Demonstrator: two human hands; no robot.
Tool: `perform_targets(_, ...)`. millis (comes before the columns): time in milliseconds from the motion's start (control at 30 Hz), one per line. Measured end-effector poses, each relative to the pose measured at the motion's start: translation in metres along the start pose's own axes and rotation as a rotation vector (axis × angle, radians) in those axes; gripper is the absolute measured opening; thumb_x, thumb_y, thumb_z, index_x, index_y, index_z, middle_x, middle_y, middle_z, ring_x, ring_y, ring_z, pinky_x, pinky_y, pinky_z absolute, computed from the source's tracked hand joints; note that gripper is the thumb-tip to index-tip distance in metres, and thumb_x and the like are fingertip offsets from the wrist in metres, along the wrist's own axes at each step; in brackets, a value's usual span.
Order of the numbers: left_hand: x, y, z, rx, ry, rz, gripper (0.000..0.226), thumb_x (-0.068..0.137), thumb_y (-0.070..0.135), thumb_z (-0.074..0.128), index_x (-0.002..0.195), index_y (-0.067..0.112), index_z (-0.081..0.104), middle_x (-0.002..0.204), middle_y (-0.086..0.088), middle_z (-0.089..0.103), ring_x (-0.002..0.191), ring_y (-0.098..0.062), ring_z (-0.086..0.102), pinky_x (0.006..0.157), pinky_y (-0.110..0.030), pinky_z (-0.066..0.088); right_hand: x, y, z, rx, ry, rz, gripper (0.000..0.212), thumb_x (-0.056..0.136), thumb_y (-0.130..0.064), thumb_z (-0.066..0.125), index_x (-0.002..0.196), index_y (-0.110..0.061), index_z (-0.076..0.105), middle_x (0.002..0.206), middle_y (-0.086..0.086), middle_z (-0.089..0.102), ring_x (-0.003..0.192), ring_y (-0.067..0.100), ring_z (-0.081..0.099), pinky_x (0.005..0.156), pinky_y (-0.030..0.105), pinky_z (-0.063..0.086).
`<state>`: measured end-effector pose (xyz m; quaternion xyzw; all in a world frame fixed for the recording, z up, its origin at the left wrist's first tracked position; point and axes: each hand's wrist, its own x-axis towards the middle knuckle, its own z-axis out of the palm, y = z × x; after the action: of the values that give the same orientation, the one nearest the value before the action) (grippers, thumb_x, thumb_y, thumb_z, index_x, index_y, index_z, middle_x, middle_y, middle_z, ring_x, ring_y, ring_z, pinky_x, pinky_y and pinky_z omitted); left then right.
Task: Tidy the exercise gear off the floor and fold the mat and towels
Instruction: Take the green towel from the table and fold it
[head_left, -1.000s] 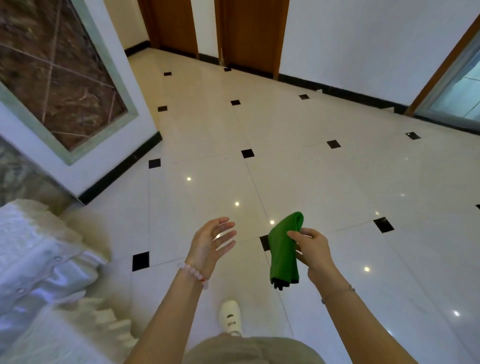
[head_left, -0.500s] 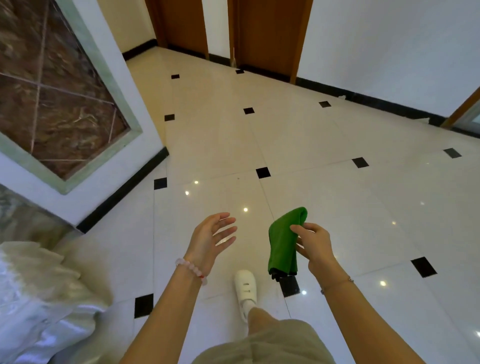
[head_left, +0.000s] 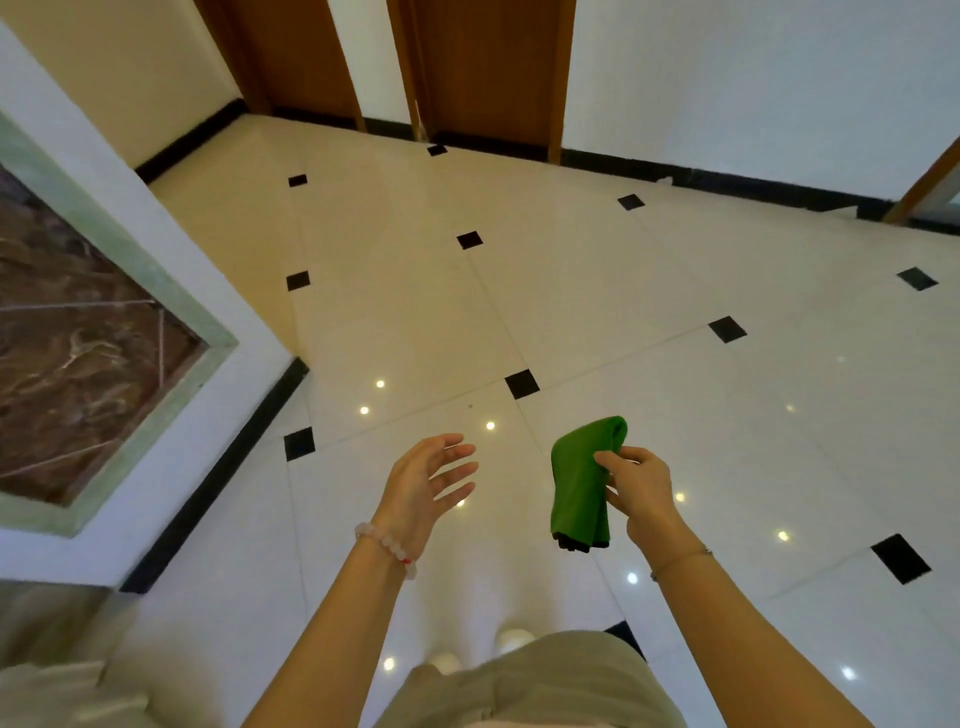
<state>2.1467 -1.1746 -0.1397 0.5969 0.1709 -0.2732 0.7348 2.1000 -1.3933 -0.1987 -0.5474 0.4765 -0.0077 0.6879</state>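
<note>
Doors nearer than before, right grip still pinching folded green towel, left grip released, fingers spread

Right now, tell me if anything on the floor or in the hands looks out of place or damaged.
Nothing stands out. The right hand pinches a folded green towel, which hangs above the tiled floor. The left hand is open and empty. The floor shows only light reflections, no spill or crack.

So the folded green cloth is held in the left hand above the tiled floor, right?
No. The head view shows the folded green cloth pinched in the right hand above the tiled floor; the left hand is open and holds nothing.
</note>
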Motion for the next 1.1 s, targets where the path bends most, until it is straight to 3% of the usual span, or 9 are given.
perform_targets(300, 0.131, 0.06, -0.007, 0.068, -0.15, -0.103, 0.021, 0.095, 0.021, 0.045, 0.104, 0.01, 0.062, 0.102, -0.007, 0.066, 0.092, -0.023, 0.063, 0.084, -0.038, 0.051, 0.061, -0.015, 0.053, 0.051, 0.231, 0.05, 0.032, 0.086, -0.006, 0.064, 0.116, -0.003, 0.052, 0.104, 0.014, 0.056, 0.095, 0.029, 0.056, 0.091, 0.044, 0.051)
perform_targets(533, 0.251, 0.145, -0.018, 0.284, -0.359, -0.201, 0.02, 0.094, 0.022, 0.048, 0.103, 0.01, 0.062, 0.104, -0.009, 0.065, 0.096, -0.025, 0.062, 0.079, -0.035, 0.051, 0.1, -0.031, 0.109, 0.147, 0.556, 0.1, 0.038, 0.085, -0.009, 0.064, 0.12, -0.001, 0.052, 0.108, 0.017, 0.058, 0.1, 0.032, 0.058, 0.092, 0.048, 0.049)
perform_targets(700, 0.32, 0.19, -0.005, 0.411, -0.493, -0.236, 0.019, 0.093, 0.022, 0.05, 0.103, 0.01, 0.061, 0.1, -0.006, 0.066, 0.093, -0.022, 0.063, 0.082, -0.035, 0.052, 0.12, -0.046, 0.15, 0.192, 0.674, 0.122, 0.037, 0.085, -0.011, 0.065, 0.119, -0.003, 0.052, 0.107, 0.015, 0.058, 0.102, 0.032, 0.058, 0.093, 0.049, 0.05)
perform_targets(933, 0.395, 0.195, 0.033, 0.52, -0.599, -0.31, 0.024, 0.093, 0.024, 0.049, 0.109, 0.009, 0.06, 0.105, -0.007, 0.065, 0.097, -0.023, 0.063, 0.088, -0.037, 0.05, 0.16, -0.042, 0.167, 0.267, 0.808, 0.222, 0.031, 0.086, -0.009, 0.062, 0.115, -0.001, 0.053, 0.103, 0.016, 0.057, 0.094, 0.029, 0.056, 0.09, 0.05, 0.05)
perform_targets(1100, 0.47, 0.176, 0.063, 0.602, -0.604, -0.336, 0.028, 0.095, 0.026, 0.047, 0.114, 0.009, 0.058, 0.109, -0.008, 0.065, 0.099, -0.023, 0.063, 0.079, -0.033, 0.051, 0.218, -0.022, 0.173, 0.2, 0.882, 0.333, 0.034, 0.087, -0.011, 0.061, 0.116, 0.001, 0.05, 0.094, 0.013, 0.055, 0.084, 0.029, 0.054, 0.081, 0.045, 0.05)
